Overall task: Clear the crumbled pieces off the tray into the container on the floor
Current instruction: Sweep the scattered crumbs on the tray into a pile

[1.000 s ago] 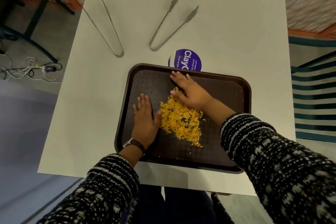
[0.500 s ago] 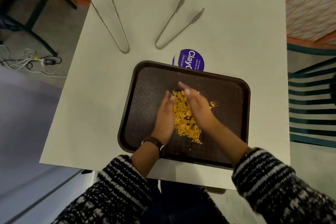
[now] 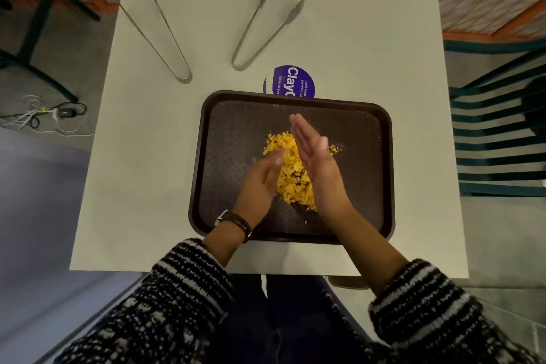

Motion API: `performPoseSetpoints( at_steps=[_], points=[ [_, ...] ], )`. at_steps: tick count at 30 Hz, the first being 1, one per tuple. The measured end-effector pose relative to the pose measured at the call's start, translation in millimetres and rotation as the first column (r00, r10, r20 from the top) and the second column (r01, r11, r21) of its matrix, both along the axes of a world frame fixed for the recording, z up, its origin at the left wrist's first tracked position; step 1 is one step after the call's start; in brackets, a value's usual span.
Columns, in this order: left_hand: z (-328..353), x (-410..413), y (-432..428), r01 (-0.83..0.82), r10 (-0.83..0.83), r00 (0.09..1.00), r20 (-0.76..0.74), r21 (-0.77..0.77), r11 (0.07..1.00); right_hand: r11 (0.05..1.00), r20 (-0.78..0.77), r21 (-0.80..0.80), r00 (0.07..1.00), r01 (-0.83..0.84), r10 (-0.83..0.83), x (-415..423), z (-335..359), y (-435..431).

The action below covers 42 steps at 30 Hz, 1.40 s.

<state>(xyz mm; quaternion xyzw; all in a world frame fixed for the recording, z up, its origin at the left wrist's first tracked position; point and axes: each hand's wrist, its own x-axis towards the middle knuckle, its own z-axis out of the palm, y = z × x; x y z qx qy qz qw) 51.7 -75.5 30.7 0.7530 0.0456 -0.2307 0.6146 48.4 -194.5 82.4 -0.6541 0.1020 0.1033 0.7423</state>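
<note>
A dark brown tray (image 3: 224,133) lies on the white table. A heap of yellow crumbled pieces (image 3: 291,177) sits in its middle, with a few stray crumbs (image 3: 335,148) to the right. My left hand (image 3: 260,183) presses against the heap's left side, fingers blurred. My right hand (image 3: 316,162) stands on edge along the heap's right side, fingers straight and together. Both hands bracket the pile; neither has closed around it. No container on the floor is in view.
Two metal tongs, one (image 3: 165,38) at the left and one (image 3: 263,29) nearer the middle, lie on the table (image 3: 369,38) beyond the tray. A purple round sticker (image 3: 291,80) peeks out behind the tray's far rim. A striped chair (image 3: 496,133) stands to the right; cables (image 3: 44,115) lie on the floor at the left.
Both hands went from lying flat and apart on the tray to standing on edge close together, pushing the crumbs into a narrower heap between them.
</note>
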Motion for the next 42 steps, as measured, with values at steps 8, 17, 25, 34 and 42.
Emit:
performPoseSetpoints(
  at_steps=[8,17,25,34,42],
  points=[
    [-17.7,17.2,73.9,-0.063,0.055,0.996,0.072,0.106,0.992,0.36,-0.154,-0.6,0.545,-0.715,0.824,-86.0,-73.7,21.7],
    [-22.5,-2.8,97.0,-0.168,0.157,0.985,0.066,0.215,0.962,-0.002,-0.294,-0.869,0.514,-0.494,0.805,-72.7,-94.5,-17.6],
    [-31.0,-16.5,111.6,-0.253,0.249,0.967,0.052,0.118,0.96,0.117,-0.241,-0.736,0.419,-0.667,0.876,-72.5,-93.7,78.7],
    [-37.5,-15.9,116.3,-0.218,0.217,0.976,0.013,0.088,0.972,0.288,-0.259,-0.836,0.797,-0.468,0.545,-52.0,-110.1,55.1],
    [-32.1,-13.5,112.0,-0.249,0.246,0.968,0.044,0.103,0.963,0.265,-0.265,-0.79,0.698,-0.552,0.665,-59.9,-97.2,101.1]
  ],
)
